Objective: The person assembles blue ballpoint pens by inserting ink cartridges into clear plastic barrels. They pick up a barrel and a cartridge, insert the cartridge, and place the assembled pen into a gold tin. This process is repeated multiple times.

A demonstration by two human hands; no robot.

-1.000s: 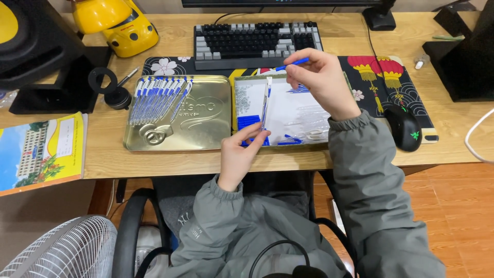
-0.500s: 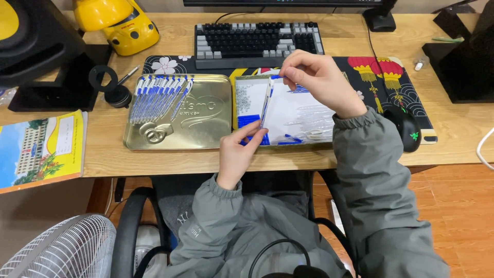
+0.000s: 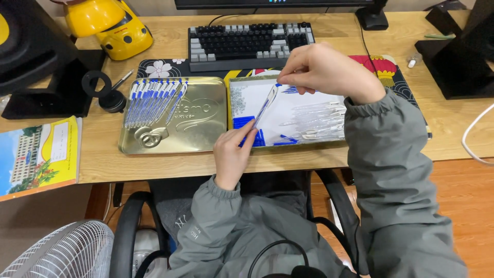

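My left hand (image 3: 232, 154) pinches the lower end of a clear pen with blue parts (image 3: 263, 109), held slanted above the desk edge. My right hand (image 3: 324, 69) grips the pen's upper end with its fingertips. Under the pen lies an open tin (image 3: 234, 87) lined with white, holding several clear pen barrels (image 3: 319, 121) and blue pieces (image 3: 242, 122). To the left, a gold tin lid (image 3: 200, 128) carries a row of several assembled blue-and-white pens (image 3: 152, 100).
A black keyboard (image 3: 247, 44) sits behind the tins on a patterned desk mat (image 3: 159, 67). A yellow toy car (image 3: 110, 25) and a black speaker (image 3: 31, 51) stand at the left. A booklet (image 3: 38, 154) overhangs the desk edge. A white fan (image 3: 62, 252) is below.
Both hands have kept hold of the pen; my right hand has shifted slightly along its upper end and the view has tilted a little.
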